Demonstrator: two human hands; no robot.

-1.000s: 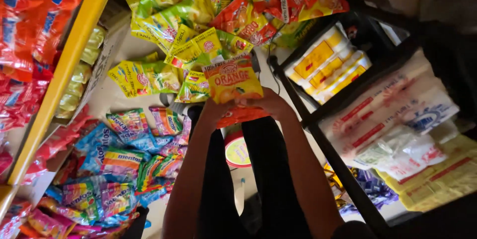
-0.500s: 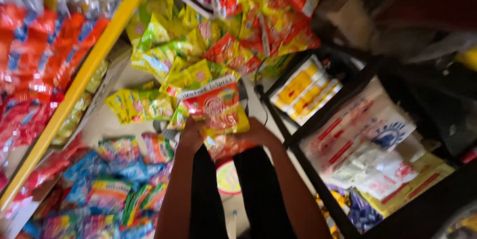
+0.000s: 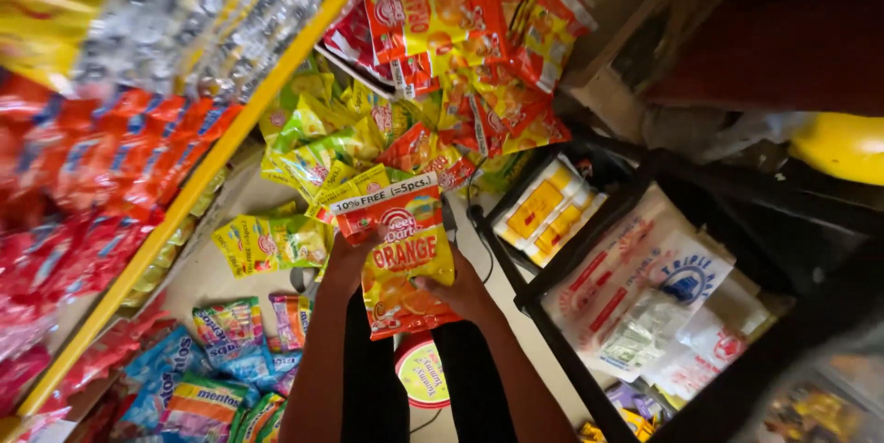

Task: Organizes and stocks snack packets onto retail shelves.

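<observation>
While I watch through the head camera, both hands share one load.
Grip: my left hand (image 3: 345,263) clasps the left edge and my right hand (image 3: 460,294) the lower right corner of one orange-and-yellow sachet strip (image 3: 405,263), fingers closed on it.
Strip position: held upright at centre, above my knees, in front of the hanging stock.
Behind: hanging yellow-green sachets (image 3: 318,144) and orange-red sachets (image 3: 460,47); too overlapped to count.
Below: one round yellow tin lid (image 3: 424,371) between my legs.
Left: one yellow rail (image 3: 198,180); one red packet curtain (image 3: 83,185).
Right: one black rack (image 3: 589,259) holding two yellow boxes (image 3: 543,208) and stacked white printed bags (image 3: 645,282), number unclear.
</observation>
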